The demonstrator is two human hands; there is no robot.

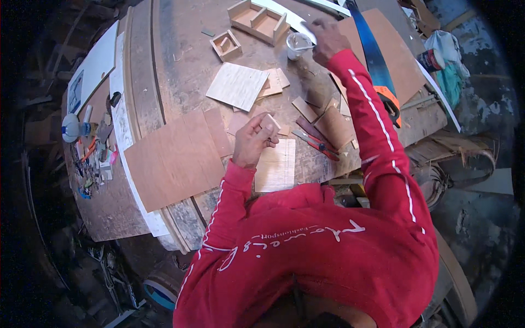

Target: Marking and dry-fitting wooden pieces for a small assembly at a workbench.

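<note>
My left hand point(256, 141) is closed around a small pale wooden piece point(270, 121), held up over the workbench. Below it lies a light wooden panel point(281, 167) with faint lines on it. Farther off, my right hand point(330, 41) is beside a clear plastic cup point(294, 53) with whitish contents. A thin pale stick point(304, 48) leans from the cup towards that hand; motion blur hides whether the fingers grip it. A pale plywood square point(238, 86) rests on smaller wood pieces beyond my left hand.
A divided wooden box point(259, 23) and a small square box point(226, 46) stand at the back. On the right are a handsaw point(372, 49), a brown cardboard roll point(334, 128) and red-handled pliers point(322, 148). Brown plywood point(175, 158) and scattered tools point(98, 158) lie left.
</note>
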